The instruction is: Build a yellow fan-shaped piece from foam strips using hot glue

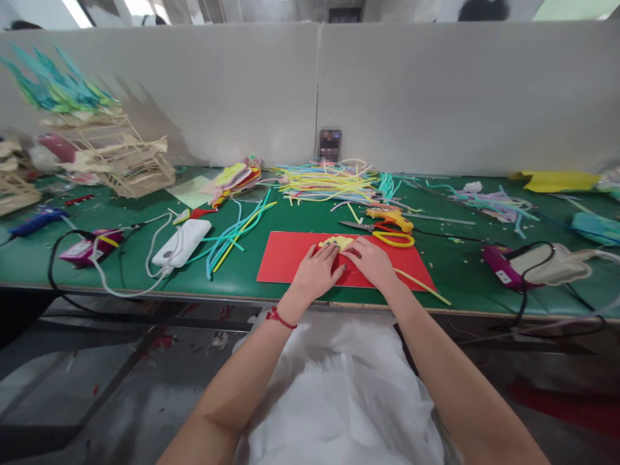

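Note:
A pleated, fan-shaped pale yellow piece [338, 242] lies on a red board [283, 258] at the table's front edge. My left hand [317, 268] rests on the board with its fingers stretched out, their tips at the yellow piece. My right hand [372, 259] touches the piece's right side, its fingers bent and drawn together. From beneath that hand a yellow pipe cleaner [423, 287] runs out past the board's right corner; its other end is hidden. Just behind the board lie scissors [393, 239] with orange and yellow handles, beside a yellow-orange glue gun [400, 219].
Loose pipe cleaners [329, 184] are heaped by the partition [217, 90]; more [232, 232] lie left of the board. A white power bank [183, 243] with cables, purple devices [92, 247] at both sides, and a wooden frame model [130, 165] share the green table [237, 274].

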The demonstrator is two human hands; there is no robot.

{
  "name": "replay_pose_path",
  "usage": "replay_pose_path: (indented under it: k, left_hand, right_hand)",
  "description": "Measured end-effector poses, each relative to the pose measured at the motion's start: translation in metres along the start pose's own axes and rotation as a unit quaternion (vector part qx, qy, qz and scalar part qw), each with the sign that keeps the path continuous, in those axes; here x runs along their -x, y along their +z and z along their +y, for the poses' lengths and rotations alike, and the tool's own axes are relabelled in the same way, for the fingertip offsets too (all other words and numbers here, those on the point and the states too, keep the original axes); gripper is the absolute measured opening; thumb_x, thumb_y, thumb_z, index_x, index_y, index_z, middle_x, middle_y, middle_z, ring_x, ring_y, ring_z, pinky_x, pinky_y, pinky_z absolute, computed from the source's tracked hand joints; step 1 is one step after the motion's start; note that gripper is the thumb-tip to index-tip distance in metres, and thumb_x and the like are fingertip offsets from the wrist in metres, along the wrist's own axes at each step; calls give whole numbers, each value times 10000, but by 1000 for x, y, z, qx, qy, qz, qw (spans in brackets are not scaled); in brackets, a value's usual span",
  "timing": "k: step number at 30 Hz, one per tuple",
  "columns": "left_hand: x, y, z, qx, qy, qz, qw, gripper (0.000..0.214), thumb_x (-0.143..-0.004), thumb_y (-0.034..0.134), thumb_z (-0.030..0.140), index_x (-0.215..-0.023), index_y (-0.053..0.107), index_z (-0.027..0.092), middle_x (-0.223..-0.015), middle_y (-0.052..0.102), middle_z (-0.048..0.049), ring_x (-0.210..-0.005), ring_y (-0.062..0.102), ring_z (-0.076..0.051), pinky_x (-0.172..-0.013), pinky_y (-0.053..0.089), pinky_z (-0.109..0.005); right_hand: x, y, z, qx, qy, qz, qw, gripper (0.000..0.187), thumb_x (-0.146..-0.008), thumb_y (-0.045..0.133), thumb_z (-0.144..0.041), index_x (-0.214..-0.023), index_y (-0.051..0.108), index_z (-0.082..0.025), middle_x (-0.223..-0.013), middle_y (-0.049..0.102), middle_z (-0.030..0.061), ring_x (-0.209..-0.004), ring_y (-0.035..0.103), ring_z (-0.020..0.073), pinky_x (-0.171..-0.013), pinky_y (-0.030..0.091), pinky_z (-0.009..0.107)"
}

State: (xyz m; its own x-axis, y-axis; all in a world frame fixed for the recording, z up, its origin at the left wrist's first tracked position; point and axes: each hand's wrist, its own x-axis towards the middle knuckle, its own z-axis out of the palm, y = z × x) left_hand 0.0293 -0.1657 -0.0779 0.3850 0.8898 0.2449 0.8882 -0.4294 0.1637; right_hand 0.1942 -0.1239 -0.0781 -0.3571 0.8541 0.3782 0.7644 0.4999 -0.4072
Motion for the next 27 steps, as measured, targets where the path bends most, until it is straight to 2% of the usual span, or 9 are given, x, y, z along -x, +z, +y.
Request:
replay_pose_path:
  k: [9,16,23,27]
  left_hand:
    - [1,-1,1,7,0,7,1000,504,-957,309,406,-1344,443,112,-1410,454,-117,-1321,399,-203,-1125,240,-411]
    - [1,-3,2,4,-2,-7,1000,504,-957,312,397,-1357,425,112,-1425,434,-114,-1342,367,-198,-1132,225,-402]
    - [0,-3,0,24,-4,-9,1000,490,-952,322,396,-1342,448,127,-1418,440,-117,-1329,388,-198,-1129,228,-424]
    - [0,-2,0,27,-3,-3,1000,482,-954,319,398,-1339,451,140,-1417,443,-113,-1328,390,-195,-1125,234,-424]
  right_hand:
    - [5,-1,-7,9,51,6,999,118,-849,558,-290,-779,631,-229,-889,628,15,-773,610,156,-557,393,247]
    - [4,-2,-10,9,74,-8,997,109,-841,569,-283,-772,626,-220,-883,623,17,-791,604,164,-563,383,246]
    - [1,-3,-8,-3,59,-19,998,126,-852,560,-278,-873,680,-250,-940,634,28,-832,611,174,-588,414,256]
    - [0,-2,-6,2,41,-12,999,170,-867,526,-256,-870,697,-257,-943,638,36,-841,612,181,-602,430,266]
